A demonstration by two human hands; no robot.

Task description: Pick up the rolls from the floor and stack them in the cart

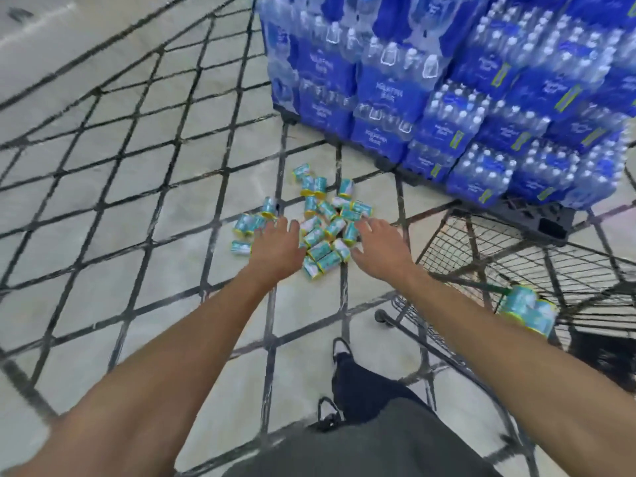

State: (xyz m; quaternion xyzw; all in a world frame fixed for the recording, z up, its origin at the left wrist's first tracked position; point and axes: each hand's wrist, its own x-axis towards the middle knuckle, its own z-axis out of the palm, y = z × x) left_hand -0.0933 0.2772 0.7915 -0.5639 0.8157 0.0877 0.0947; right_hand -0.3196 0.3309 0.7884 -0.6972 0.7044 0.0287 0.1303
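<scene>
- The rolls [321, 222], small teal-and-white packs with yellow ends, lie in a loose heap on the floor [103, 187] at the middle of the frame; a few strays sit off its left edge and toward the top.
- My left hand [275, 247] reaches over the heap's left side, fingers spread and straight, holding nothing; it covers some rolls, and blur keeps me from telling whether the fingertips touch any.
- My right hand [380, 247] hangs over the heap's right side, also spread and empty.
- A few more rolls [526, 309] lie in the wire cart [481, 242] at the lower right; my right forearm hides part of the cart, and the frame edge cuts it off.
- Stacked blue packs of bottled water [447, 91] fill the upper right, their labels too smeared to read.
- My dark shoes [339, 352] and grey shorts [371, 445] show at the bottom.
</scene>
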